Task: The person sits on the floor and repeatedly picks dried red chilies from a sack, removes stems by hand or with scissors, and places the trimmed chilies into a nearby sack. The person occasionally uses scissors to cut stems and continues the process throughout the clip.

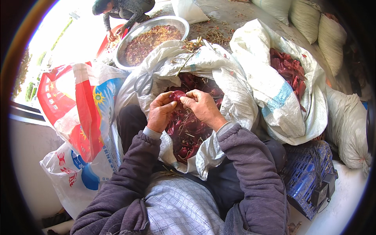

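My left hand [160, 114] and my right hand [204, 108] meet over an open white woven sack [236, 98]. Between their fingertips they hold one dried red chili pepper [177, 95], gripped from both sides. Dark red dried peppers [191, 129] with pale stems fill the sack below, which stands between my legs. A pair of scissors [143, 83] rests on the sack's folded rim, left of and beyond my left hand; part of it looks covered by the cloth. Stem pieces [192, 45] lie on the far rim.
A second woven sack [279, 105] at right holds red pepper pieces [289, 72]. A metal basin [185, 26] of seeds and scraps stands beyond, near a crouching person [126, 11] with hands at a red container [102, 48]. Printed bags [85, 117] stand left; a blue plastic crate [302, 173] sits right.
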Demonstrator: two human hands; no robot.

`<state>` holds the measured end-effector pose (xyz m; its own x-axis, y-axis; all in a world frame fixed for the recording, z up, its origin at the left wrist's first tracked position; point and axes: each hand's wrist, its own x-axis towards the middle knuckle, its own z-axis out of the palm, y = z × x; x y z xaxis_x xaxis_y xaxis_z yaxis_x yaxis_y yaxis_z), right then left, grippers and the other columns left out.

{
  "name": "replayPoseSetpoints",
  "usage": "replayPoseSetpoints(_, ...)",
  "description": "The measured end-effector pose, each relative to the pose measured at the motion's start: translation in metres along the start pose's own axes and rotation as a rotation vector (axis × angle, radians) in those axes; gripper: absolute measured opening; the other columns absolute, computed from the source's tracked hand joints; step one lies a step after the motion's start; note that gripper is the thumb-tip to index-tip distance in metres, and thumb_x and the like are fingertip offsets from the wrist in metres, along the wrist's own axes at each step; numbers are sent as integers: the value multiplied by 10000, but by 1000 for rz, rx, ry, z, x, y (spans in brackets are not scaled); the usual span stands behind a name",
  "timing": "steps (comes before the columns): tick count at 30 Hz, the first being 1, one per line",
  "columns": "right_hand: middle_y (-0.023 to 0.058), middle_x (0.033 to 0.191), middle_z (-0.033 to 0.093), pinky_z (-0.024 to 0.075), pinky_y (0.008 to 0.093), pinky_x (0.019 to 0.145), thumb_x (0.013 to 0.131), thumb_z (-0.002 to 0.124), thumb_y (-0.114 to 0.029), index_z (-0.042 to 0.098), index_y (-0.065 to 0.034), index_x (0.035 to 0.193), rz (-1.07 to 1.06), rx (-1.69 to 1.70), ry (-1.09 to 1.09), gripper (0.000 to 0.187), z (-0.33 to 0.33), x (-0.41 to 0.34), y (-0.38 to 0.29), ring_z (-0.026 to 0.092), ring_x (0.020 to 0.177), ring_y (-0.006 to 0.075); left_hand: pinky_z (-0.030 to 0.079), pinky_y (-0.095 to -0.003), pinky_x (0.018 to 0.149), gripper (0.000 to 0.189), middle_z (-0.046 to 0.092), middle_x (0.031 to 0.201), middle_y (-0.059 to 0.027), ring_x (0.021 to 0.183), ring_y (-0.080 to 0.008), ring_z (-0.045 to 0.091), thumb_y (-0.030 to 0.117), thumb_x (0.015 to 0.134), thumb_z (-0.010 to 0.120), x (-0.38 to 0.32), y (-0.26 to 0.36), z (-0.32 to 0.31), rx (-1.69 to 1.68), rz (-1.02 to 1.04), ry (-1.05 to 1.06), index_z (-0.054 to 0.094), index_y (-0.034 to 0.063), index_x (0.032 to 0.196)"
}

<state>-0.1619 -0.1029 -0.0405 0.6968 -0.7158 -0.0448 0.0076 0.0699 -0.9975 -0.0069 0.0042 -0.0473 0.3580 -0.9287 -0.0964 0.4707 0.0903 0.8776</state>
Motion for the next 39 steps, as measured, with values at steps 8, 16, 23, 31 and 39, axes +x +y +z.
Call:
replayPoseSetpoints(8,-12,715,615,276,176,377,995,656,-415,667,-85,920,-210,592,177,339,-57,5,-81,352,452,0,569,-308,820,357,694,1160,-105,966,-193,696,88,990,612,13,7,-27,396,8,77,579,6,1337)
replayPoseSetpoints(16,-4,724,561,291,198,397,1032,618,-287,661,-23,943,73,289,241,281,-47,3,-53,391,464,27,534,-398,903,426,704,1183,-159,1064,-351,669,91,804,726,62,-57,-54,1577,309,-194,688,66,1228)
replayPoseSetpoints(23,-6,711,579,292,200,397,1028,613,-257,663,-29,931,3,180,231,252,-54,9,-55,408,472,27,494,-428,885,301,719,984,-76,1000,-306,625,188,773,705,88,-65,-33,2093,164,-504,761,137,1064)
replayPoseSetpoints(31,39,696,670,455,283,568,966,674,-244,715,12,907,-154,-334,230,265,-45,12,-36,586,607,97,537,-380,826,242,742,921,-94,891,-279,690,168,808,760,33,-15,-42,1500,245,-55,757,72,1030)
replayPoseSetpoints(39,195,731,681,526,417,678,931,682,-505,727,-19,894,-67,-656,31,489,-21,6,-26,693,716,327,540,-326,773,212,738,921,-88,859,-192,692,79,849,748,8,17,-14,985,145,54,734,29,1054)
